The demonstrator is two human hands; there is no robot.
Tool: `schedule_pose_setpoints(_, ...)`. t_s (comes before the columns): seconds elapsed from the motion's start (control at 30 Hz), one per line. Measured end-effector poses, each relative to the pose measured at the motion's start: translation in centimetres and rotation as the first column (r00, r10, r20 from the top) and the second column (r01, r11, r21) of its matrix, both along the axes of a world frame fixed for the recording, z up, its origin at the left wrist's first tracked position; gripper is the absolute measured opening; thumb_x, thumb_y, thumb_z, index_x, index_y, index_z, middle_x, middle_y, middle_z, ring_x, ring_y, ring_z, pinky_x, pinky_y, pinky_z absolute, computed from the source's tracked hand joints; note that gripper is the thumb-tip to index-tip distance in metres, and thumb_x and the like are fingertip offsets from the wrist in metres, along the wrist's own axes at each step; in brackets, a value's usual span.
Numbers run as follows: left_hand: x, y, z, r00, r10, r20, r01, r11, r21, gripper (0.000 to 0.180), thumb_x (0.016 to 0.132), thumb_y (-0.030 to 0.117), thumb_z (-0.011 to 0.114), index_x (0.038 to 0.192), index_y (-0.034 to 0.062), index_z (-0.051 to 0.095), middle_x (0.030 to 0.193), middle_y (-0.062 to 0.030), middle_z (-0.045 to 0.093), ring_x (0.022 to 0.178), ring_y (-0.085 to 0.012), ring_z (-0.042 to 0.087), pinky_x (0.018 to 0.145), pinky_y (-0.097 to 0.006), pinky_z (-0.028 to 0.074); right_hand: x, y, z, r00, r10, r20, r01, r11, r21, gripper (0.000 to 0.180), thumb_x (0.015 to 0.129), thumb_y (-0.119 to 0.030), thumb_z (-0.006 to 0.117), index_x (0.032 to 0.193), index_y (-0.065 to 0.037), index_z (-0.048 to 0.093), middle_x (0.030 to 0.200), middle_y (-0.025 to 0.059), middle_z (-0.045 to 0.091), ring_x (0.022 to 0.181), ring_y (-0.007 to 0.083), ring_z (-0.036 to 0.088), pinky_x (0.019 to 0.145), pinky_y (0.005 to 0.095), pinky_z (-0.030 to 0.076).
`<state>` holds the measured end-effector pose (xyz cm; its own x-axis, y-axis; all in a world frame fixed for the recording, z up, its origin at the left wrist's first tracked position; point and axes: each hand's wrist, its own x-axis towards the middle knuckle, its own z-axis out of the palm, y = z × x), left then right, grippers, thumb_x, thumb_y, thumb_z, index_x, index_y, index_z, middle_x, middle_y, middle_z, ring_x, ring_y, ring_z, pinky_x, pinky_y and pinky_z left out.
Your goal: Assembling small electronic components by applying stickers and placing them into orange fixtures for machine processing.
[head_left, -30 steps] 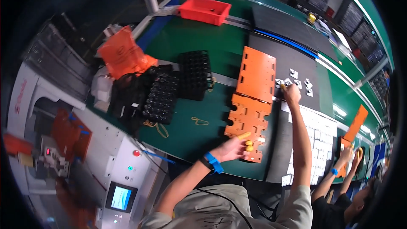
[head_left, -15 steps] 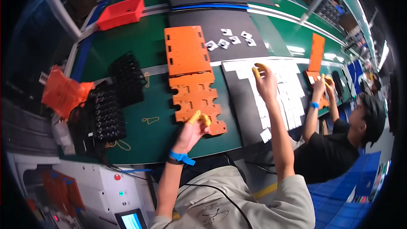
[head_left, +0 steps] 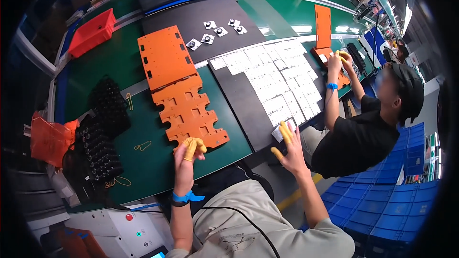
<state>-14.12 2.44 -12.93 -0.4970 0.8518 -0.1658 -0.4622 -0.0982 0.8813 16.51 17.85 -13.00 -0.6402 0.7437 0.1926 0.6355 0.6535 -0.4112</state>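
At the near end of the orange fixture plate (head_left: 189,107), my left hand (head_left: 185,160) is closed, with yellow finger covers on its curled fingertips. Whether anything sits in that pinch I cannot make out. The plate has notched edges and square recesses, and its flat orange cover (head_left: 167,57) lies folded back on the far side. My right hand (head_left: 292,152) has thumb and fingers spread. It is at the near corner of the black mat, with fingertips over a small white piece (head_left: 277,134). Thin white panels (head_left: 267,74) lie in rows on that mat.
Several small white squares with black centres (head_left: 208,38) lie on a dark mat beyond. To the left are black parts trays (head_left: 100,150), an orange bag (head_left: 50,138), rubber bands (head_left: 142,146) and a red bin (head_left: 93,33). A co-worker (head_left: 368,119) works at right.
My view has swung to the right. The right hand came back from above the white panels to the mat's near corner, fingers spreading. My left hand drew slightly nearer me, fingers curling tighter.
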Motion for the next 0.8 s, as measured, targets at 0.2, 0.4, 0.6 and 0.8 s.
schedule_pose_setpoints(0.2, 0.6, -0.5, 0.7, 0.999, -0.021, 0.043, 0.020, 0.999, 0.025, 0.027, 0.107, 0.022, 0.048, 0.107, -0.0002, 0.063, 0.090, -0.0058, 0.066, 0.075, -0.0102, 0.056, 0.073, -0.026, 0.048, 1.9, 1.6, -2.1, 0.985, 0.090, 0.146, -0.115, 0.978, 0.171, 0.039, 0.083, -0.002, 0.070, 0.122, -0.004, 0.067, 0.132, 0.0138, 0.063, 0.137, 0.0315, 0.048, 0.118, 0.0543, 0.030)
schedule_pose_setpoints(0.4, 1.4, -0.7, 0.7, 0.998, -0.038, 0.044, 0.037, 0.999, 0.017, 0.026, 0.107, 0.022, 0.048, 0.108, 0.0006, 0.063, 0.091, -0.0056, 0.066, 0.076, -0.0098, 0.055, 0.075, -0.025, 0.047, -0.9, 1.4, -1.0, 0.990, 0.134, -0.042, -0.123, 0.972, 0.200, 0.031, 0.080, 0.003, 0.070, 0.111, -0.003, 0.071, 0.116, 0.0110, 0.071, 0.117, 0.0311, 0.063, 0.102, 0.0461, 0.049)
schedule_pose_setpoints(0.6, 4.8, 2.5, 2.0, 0.890, -0.237, 0.390, 0.202, 0.971, 0.129, 0.048, 0.108, 0.038, 0.039, 0.137, 0.0019, 0.052, 0.123, -0.0124, 0.063, 0.103, -0.0189, 0.064, 0.100, -0.039, 0.048, -8.0, -0.8, 1.5, 0.881, 0.261, -0.393, -0.139, 0.940, 0.312, 0.028, 0.077, 0.000, 0.072, 0.106, -0.002, 0.072, 0.107, 0.0144, 0.073, 0.102, 0.0330, 0.071, 0.092, 0.0468, 0.056)
schedule_pose_setpoints(0.8, 4.5, 7.2, 0.1, 0.680, -0.103, 0.726, 0.136, 0.991, 0.013, 0.041, 0.105, 0.037, 0.045, 0.118, 0.0038, 0.066, 0.097, -0.0054, 0.066, 0.073, -0.0151, 0.055, 0.074, -0.031, 0.049, -9.3, -0.9, 2.7, 0.888, 0.270, -0.373, -0.167, 0.943, 0.287, 0.037, 0.078, -0.006, 0.075, 0.114, -0.004, 0.068, 0.118, 0.0153, 0.067, 0.114, 0.0342, 0.062, 0.100, 0.0476, 0.046)
